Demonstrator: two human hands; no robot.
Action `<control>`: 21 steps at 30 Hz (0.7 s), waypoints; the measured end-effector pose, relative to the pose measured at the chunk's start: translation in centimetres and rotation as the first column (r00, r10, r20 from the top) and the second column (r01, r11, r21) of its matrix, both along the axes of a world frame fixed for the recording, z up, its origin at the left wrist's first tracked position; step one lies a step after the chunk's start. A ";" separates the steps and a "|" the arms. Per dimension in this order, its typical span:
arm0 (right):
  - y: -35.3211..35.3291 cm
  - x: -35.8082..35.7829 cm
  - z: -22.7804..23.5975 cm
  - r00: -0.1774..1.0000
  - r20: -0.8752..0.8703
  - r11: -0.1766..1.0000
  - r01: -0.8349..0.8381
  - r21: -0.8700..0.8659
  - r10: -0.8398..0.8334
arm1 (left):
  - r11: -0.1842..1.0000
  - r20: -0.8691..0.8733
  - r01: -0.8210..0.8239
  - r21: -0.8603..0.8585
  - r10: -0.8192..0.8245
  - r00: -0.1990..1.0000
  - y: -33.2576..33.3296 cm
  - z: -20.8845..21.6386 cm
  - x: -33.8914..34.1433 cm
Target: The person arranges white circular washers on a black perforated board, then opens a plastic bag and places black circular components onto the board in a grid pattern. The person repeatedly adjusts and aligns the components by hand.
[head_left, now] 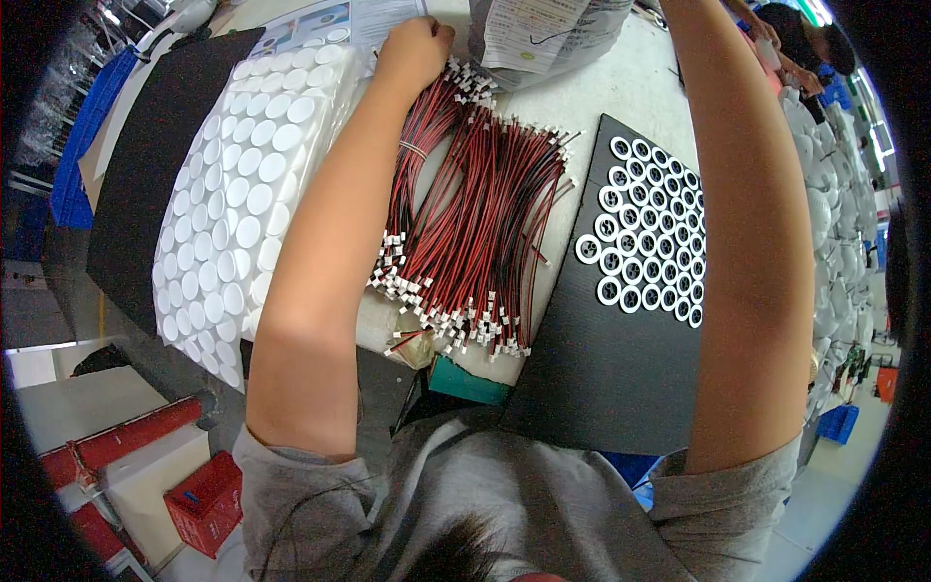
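Note:
My left hand (417, 50) is at the far side of the table, beyond the upper end of the wire bundles. Its fingers are curled closed, and whatever may be in them is hidden. Just below it lie red and black wire leads (485, 213) with small white connectors at both ends, some tied in a bundle. My right arm stretches up past the top edge, so the right hand is out of the picture. Beside that arm, white rings with black centres (645, 218) sit in rows on a black board (601, 378).
Left of the wires stands a plastic-wrapped stack of white round discs (218, 213). A clear plastic bag with a printed sheet (529, 39) is at the far middle. A person's hand (800, 78) shows at the upper right, near many white parts (824, 223). A red crate (206, 504) is lower left.

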State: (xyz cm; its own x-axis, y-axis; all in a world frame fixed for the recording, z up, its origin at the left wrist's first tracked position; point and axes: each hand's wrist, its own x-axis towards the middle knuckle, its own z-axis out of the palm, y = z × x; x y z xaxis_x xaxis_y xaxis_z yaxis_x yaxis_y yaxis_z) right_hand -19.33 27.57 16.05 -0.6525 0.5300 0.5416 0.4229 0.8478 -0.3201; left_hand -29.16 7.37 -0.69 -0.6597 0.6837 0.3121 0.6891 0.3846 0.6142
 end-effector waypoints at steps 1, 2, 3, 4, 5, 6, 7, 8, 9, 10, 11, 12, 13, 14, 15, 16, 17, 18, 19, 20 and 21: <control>0.3 -0.1 -0.1 1.000 0.003 1.000 -0.016 0.002 0.016 | 1.000 -0.001 -0.002 -0.004 0.002 1.000 0.0 0.0 0.0; 0.6 -0.3 -0.2 1.000 -0.001 1.000 -0.011 0.002 0.011 | 1.000 -0.003 -0.004 -0.005 0.004 1.000 0.0 0.0 0.0; 0.9 -0.6 -0.4 1.000 -0.005 1.000 -0.006 0.003 0.006 | 1.000 -0.006 -0.006 -0.007 0.006 1.000 0.1 -0.1 -0.1; 1.3 -0.8 -0.5 1.000 -0.009 1.000 -0.001 0.004 0.001 | 1.000 -0.008 -0.008 -0.008 0.007 1.000 0.1 -0.2 -0.2; 2.0 -1.1 -0.7 1.000 -0.018 0.999 -0.014 0.046 0.015 | 1.000 -0.013 -0.005 -0.002 0.005 1.000 0.2 -0.3 -0.3; 2.6 -1.4 -0.8 0.999 -0.026 0.996 -0.027 0.089 0.030 | 1.000 -0.019 -0.003 0.004 0.003 1.000 0.3 -0.5 -0.4; 3.2 -1.5 -0.9 0.998 -0.034 0.990 -0.039 0.132 0.044 | 1.000 -0.024 -0.001 0.010 0.001 1.000 0.4 -0.6 -0.5; 3.1 -1.6 -1.0 0.999 -0.035 0.990 -0.035 0.134 0.040 | 1.000 -0.027 -0.001 0.006 0.001 1.000 0.3 -0.6 -0.6; 2.8 -1.6 -1.1 0.999 -0.037 0.990 -0.031 0.136 0.036 | 1.000 -0.029 -0.001 0.003 0.001 1.000 0.1 -0.6 -0.6; 2.7 -1.7 -1.2 0.999 -0.038 0.990 -0.027 0.137 0.032 | 1.000 -0.032 -0.001 -0.001 0.001 0.999 0.0 -0.6 -0.7; 4.3 -2.0 -1.5 0.995 0.089 0.936 -0.068 0.345 0.040 | 1.000 -0.038 0.006 0.006 -0.006 0.999 0.0 -0.5 -0.5; 7.1 -2.6 -2.1 0.977 0.215 0.839 -0.128 0.529 0.014 | 1.000 -0.045 0.017 0.014 -0.017 0.999 0.1 -0.4 -0.3; 8.7 -2.9 -2.4 0.943 0.331 0.704 -0.212 0.678 -0.035 | 0.999 -0.051 0.025 0.021 -0.024 0.998 0.2 -0.3 -0.2; 8.4 -2.9 -2.4 0.934 0.352 0.651 -0.226 0.725 -0.067 | 0.999 -0.058 0.028 0.037 -0.026 0.998 0.2 -0.4 -0.4; 8.1 -2.9 -2.4 0.924 0.370 0.594 -0.242 0.767 -0.101 | 0.998 -0.064 0.032 0.052 -0.029 0.998 0.2 -0.7 -0.6; 7.8 -2.8 -2.5 0.913 0.384 0.535 -0.258 0.805 -0.137 | 0.997 -0.071 0.037 0.067 -0.032 0.997 0.2 -0.9 -0.7; 7.6 -2.6 -2.5 0.900 0.394 0.480 -0.266 0.836 -0.187 | 0.997 -0.070 0.036 0.071 -0.031 0.997 0.2 -1.0 -0.8; 7.4 -2.4 -2.6 0.885 0.400 0.424 -0.276 0.863 -0.237 | 0.997 -0.069 0.036 0.075 -0.030 0.997 0.2 -1.0 -0.8; 7.2 -2.1 -2.7 0.869 0.402 0.367 -0.287 0.885 -0.289 | 0.996 -0.067 0.036 0.079 -0.031 0.997 0.2 -1.0 -0.8; 6.8 -1.6 -2.5 0.851 0.396 0.307 -0.297 0.904 -0.344 | 0.996 -0.059 0.038 0.075 -0.034 0.998 0.2 -0.6 -0.6; 6.4 -1.0 -2.3 0.831 0.386 0.246 -0.309 0.919 -0.399 | 0.997 -0.050 0.042 0.072 -0.039 0.998 0.0 -0.4 -0.2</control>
